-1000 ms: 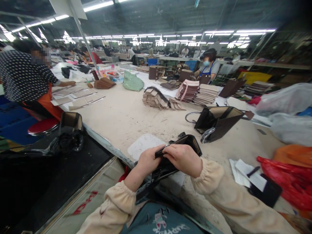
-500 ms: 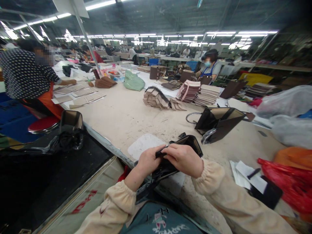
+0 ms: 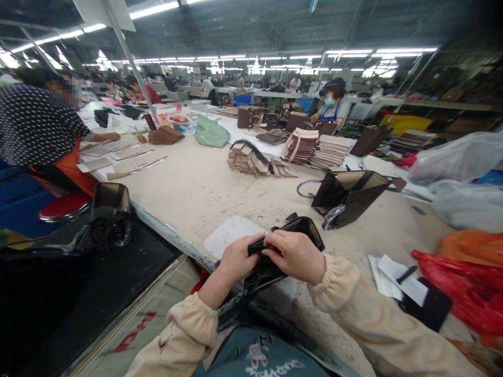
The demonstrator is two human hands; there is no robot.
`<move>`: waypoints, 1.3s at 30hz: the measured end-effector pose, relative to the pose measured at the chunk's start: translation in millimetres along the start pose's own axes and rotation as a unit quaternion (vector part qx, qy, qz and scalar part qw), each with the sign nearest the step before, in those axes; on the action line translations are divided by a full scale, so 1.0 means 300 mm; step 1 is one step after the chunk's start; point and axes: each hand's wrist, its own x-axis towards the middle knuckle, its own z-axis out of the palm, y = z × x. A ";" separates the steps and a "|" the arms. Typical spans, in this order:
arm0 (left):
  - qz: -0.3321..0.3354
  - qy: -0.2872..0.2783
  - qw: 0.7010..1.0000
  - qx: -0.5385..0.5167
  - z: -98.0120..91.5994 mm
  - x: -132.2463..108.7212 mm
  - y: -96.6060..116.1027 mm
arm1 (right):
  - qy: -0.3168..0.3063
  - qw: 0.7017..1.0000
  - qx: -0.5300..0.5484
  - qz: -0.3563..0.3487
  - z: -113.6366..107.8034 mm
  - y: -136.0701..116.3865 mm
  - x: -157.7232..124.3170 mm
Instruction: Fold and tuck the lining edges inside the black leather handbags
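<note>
A black bag (image 3: 271, 273) with a pale lining leans at the near table edge in front of me. My left hand (image 3: 240, 257) grips its upper edge from the left, thumb on top. My right hand (image 3: 293, 255) pinches the same edge with bent fingers, close beside my left. Under the bag lies a white sheet (image 3: 231, 235). A second dark bag (image 3: 356, 201), open at the top with a looped handle, stands on the table to the right.
Stacked brown pieces (image 3: 301, 146) and a green plastic bag (image 3: 212, 131) lie farther back on the table (image 3: 188, 188). A red plastic bag (image 3: 463, 288) is at the right. Another black bag (image 3: 111, 209) stands at left. People work at left and across the table.
The view has shifted slightly. Both hands keep hold of the black bag, and its gripped edge is tilted up a little more between them.
</note>
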 end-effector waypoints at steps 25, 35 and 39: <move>0.082 0.144 0.981 -0.105 -0.005 -0.030 -0.013 | -0.009 1.000 -0.008 0.027 0.002 0.009 0.019; 0.090 0.152 0.977 -0.118 -0.002 -0.016 0.002 | -0.004 0.999 -0.026 0.048 0.000 0.004 0.025; 0.083 0.159 0.977 -0.113 -0.002 -0.017 0.010 | -0.005 0.998 -0.032 0.050 0.002 0.004 0.026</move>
